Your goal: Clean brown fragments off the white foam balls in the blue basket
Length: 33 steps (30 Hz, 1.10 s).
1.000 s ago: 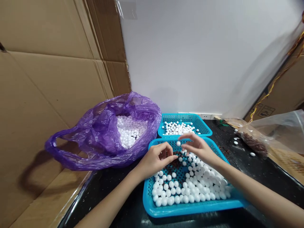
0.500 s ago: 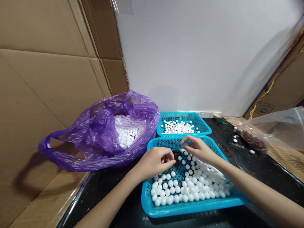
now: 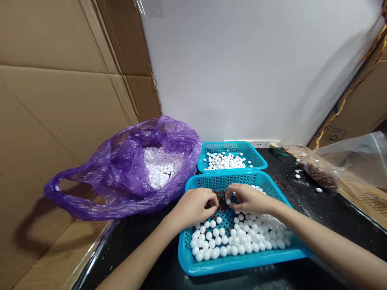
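A blue plastic basket [image 3: 242, 266] in front of me holds many white balls [image 3: 248, 237] and a patch of small dark reddish-brown bits [image 3: 222, 199]. Over its left part is my left hand [image 3: 198, 207], thumb and fingers curled together beside the brown bits; whatever they pinch is hidden. My right hand [image 3: 249, 199] reaches in from the right. Its thumb and forefinger close around one white ball [image 3: 228, 201] at the edge of the brown patch. More balls lie under and behind the right hand, partly covered by it.
A purple plastic bag [image 3: 121, 169] with white balls stands at the left. Behind is a second blue basket [image 3: 255, 159] with smaller white pieces. To the right, a clear bag [image 3: 320, 177] of brown bits lies near stray white pieces on the black tabletop [image 3: 317, 225]. Cardboard [image 3: 60, 100] borders the left.
My right hand has moved left and down toward the brown bits, its fingers closing at a white ball. My left hand has shifted slightly left, its fingers still curled.
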### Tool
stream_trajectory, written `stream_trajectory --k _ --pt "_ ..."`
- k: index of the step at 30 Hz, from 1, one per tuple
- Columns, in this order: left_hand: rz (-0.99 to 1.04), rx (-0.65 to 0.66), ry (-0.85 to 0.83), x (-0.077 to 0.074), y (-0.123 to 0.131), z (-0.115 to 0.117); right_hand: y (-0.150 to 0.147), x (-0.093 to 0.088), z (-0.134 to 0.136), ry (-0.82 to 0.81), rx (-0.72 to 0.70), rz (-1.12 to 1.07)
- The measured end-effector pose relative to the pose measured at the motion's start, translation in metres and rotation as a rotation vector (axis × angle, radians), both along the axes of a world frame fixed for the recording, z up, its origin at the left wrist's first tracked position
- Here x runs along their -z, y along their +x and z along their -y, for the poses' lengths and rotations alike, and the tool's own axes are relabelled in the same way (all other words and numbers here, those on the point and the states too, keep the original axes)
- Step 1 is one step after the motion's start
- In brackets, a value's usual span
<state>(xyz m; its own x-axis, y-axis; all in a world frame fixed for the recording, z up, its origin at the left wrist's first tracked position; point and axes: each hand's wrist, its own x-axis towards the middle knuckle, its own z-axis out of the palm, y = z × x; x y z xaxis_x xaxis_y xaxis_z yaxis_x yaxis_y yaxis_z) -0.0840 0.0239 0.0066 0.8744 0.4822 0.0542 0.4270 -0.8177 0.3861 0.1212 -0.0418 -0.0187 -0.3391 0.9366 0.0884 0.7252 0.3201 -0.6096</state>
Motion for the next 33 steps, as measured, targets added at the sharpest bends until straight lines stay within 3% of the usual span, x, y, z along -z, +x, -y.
stream_trajectory --k 17,33 --pt "-0.168 0.183 0.144 -0.0045 0.0068 0.0021 -0.0004 0.0054 -0.003 0.043 -0.024 -0.017" --pt "-0.181 0.237 0.149 -0.0032 0.0086 0.0031 -0.001 0.0031 -0.0027 0.019 -0.008 0.0"
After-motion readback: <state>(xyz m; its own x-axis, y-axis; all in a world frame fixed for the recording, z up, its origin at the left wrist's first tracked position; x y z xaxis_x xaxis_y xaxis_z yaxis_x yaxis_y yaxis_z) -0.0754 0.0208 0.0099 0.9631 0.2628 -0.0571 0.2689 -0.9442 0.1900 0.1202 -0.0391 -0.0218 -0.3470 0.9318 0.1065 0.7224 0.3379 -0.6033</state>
